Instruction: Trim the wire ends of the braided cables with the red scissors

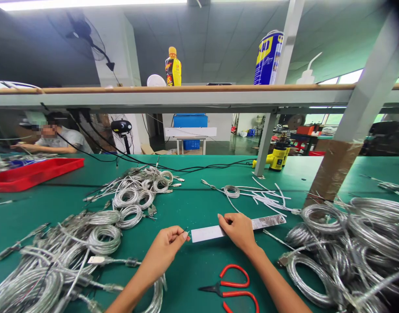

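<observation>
A flat, pale ruler-like strip [206, 234] is laid slantwise on the green table [186, 204], its middle covered by the right hand [237, 230]. That hand's fingers are curled nearly closed; whether the strip is gripped cannot be told. Just beyond the strip's left end, a thin dark wire end [186, 229] is pinched between thumb and fingertips of the left hand [167, 248]. Red-handled scissors [218, 288] are placed nearer the viewer, between the forearms. Both sides are flanked by heaped coils of clear cable [104, 239]; white tubes [267, 198] are scattered beyond the right hand.
</observation>
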`<action>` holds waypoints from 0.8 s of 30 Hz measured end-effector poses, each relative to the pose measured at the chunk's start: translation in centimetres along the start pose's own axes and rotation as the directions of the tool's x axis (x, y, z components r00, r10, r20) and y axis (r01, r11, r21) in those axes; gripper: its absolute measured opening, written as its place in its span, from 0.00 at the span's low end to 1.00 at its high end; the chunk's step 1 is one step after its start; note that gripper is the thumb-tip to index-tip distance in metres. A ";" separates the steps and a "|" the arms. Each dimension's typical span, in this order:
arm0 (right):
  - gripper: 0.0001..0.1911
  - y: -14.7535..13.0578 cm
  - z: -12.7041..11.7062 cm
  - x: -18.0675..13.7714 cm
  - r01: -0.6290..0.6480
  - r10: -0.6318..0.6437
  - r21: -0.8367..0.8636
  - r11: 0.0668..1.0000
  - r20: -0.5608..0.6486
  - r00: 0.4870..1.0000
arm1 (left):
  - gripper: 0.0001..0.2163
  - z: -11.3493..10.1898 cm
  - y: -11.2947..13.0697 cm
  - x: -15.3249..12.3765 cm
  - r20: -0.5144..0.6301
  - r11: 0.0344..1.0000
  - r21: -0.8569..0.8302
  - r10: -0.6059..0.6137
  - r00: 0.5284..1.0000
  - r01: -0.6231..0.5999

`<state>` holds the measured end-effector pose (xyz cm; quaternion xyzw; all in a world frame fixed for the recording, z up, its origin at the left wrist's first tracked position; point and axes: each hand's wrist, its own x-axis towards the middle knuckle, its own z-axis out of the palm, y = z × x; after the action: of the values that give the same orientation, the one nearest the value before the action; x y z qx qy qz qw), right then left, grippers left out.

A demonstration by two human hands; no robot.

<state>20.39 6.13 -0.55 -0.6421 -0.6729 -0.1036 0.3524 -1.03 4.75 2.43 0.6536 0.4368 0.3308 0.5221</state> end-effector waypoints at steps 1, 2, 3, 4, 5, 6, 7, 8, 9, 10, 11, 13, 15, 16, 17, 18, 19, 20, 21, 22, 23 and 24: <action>0.24 0.0 0.0 0.0 0.000 0.000 0.001 1.000 -0.002 1.000 | 0.15 0.1 -0.1 0.0 -0.020 0.999 0.037 0.028 0.999 -0.027; 0.24 0.0 0.0 0.0 0.001 -0.001 0.002 1.000 -0.003 1.000 | 0.15 0.1 -0.2 0.0 -0.042 0.996 0.075 0.058 0.997 -0.054; 0.24 -0.1 0.0 0.0 0.003 -0.003 0.004 1.000 -0.003 1.000 | 0.15 0.2 -0.3 -0.1 -0.064 0.991 0.111 0.087 0.994 -0.080; 0.24 -0.1 -0.1 0.0 0.005 -0.005 0.005 1.000 -0.003 1.000 | 0.14 0.3 -0.3 -0.1 -0.080 0.984 0.142 0.115 0.990 -0.102; 0.25 -0.1 -0.1 0.0 0.007 -0.007 0.008 1.000 -0.002 1.000 | 0.14 0.3 -0.4 -0.1 -0.090 0.979 0.168 0.136 0.987 -0.119; 0.25 -0.2 -0.1 0.0 0.007 -0.007 0.010 1.000 -0.002 1.000 | 0.14 0.4 -0.4 -0.2 -0.093 0.973 0.188 0.150 0.984 -0.131; 0.25 -0.2 -0.1 0.0 0.006 -0.006 0.012 1.000 -0.002 1.000 | 0.14 0.5 -0.4 -0.2 -0.091 0.969 0.204 0.158 0.983 -0.137; 0.25 -0.2 -0.1 0.0 0.005 -0.005 0.014 1.000 -0.002 1.000 | 0.14 0.5 -0.4 -0.2 -0.087 0.967 0.216 0.160 0.983 -0.138; 0.25 -0.3 -0.1 0.0 0.002 -0.002 0.016 1.000 -0.003 1.000 | 0.14 0.6 -0.4 -0.2 -0.084 0.965 0.226 0.159 0.984 -0.136; 0.25 -0.3 -0.1 0.0 -0.001 0.002 0.018 1.000 -0.003 1.000 | 0.13 0.6 -0.4 -0.2 -0.082 0.963 0.236 0.156 0.984 -0.133; 0.24 -0.3 -0.1 0.1 -0.005 0.005 0.019 1.000 -0.003 1.000 | 0.13 0.7 -0.4 -0.3 -0.082 0.960 0.248 0.158 0.984 -0.133; 0.24 -0.3 -0.1 0.1 -0.011 0.011 0.019 1.000 -0.003 1.000 | 0.13 0.7 -0.4 -0.3 -0.085 0.950 0.279 0.167 0.982 -0.138; 0.24 -0.3 -0.1 0.1 -0.016 0.016 0.018 1.000 -0.003 1.000 | 0.13 0.8 -0.3 -0.5 -0.089 0.937 0.317 0.181 0.979 -0.144; 0.24 -0.3 -0.2 0.1 -0.018 0.018 0.017 1.000 -0.004 1.000 | 0.13 0.8 -0.2 -0.6 -0.090 0.930 0.337 0.187 0.978 -0.147; 0.24 -0.3 -0.2 0.1 -0.021 0.021 0.015 1.000 -0.004 1.000 | 0.13 0.8 -0.1 -0.6 -0.090 0.922 0.357 0.192 0.977 -0.148; 0.24 -0.3 -0.2 0.1 -0.023 0.023 0.014 1.000 -0.005 1.000 | 0.13 0.8 -0.1 -0.7 -0.088 0.916 0.373 0.195 0.977 -0.149; 0.24 -0.3 -0.2 0.1 -0.025 0.025 0.013 1.000 -0.006 1.000 | 0.13 0.8 0.0 -0.8 -0.084 0.910 0.386 0.198 0.977 -0.151; 0.24 -0.3 -0.2 0.1 -0.027 0.027 0.012 1.000 -0.008 1.000 | 0.13 0.9 0.0 -0.8 -0.079 0.906 0.395 0.201 0.976 -0.154; 0.24 -0.2 -0.2 0.1 -0.029 0.029 0.012 1.000 -0.009 1.000 | 0.13 0.9 0.1 -0.9 -0.074 0.903 0.400 0.203 0.976 -0.157; 0.24 -0.2 -0.2 0.1 -0.029 0.029 0.011 1.000 -0.011 1.000 | 0.13 0.9 0.1 -0.9 -0.069 0.903 0.400 0.203 0.977 -0.159; 0.24 -0.2 -0.2 0.1 -0.029 0.029 0.011 1.000 -0.013 0.999 | 0.13 1.0 0.1 -0.9 -0.066 0.904 0.396 0.202 0.977 -0.160; 0.24 -0.2 -0.2 0.1 -0.027 0.028 0.012 1.000 -0.016 0.999 | 0.13 1.0 0.1 -0.9 -0.063 0.909 0.385 0.198 0.978 -0.159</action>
<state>20.29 6.06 -0.27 -0.6484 -0.6618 -0.1000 0.3628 -0.49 3.58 2.27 0.7615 0.4564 0.3195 0.3312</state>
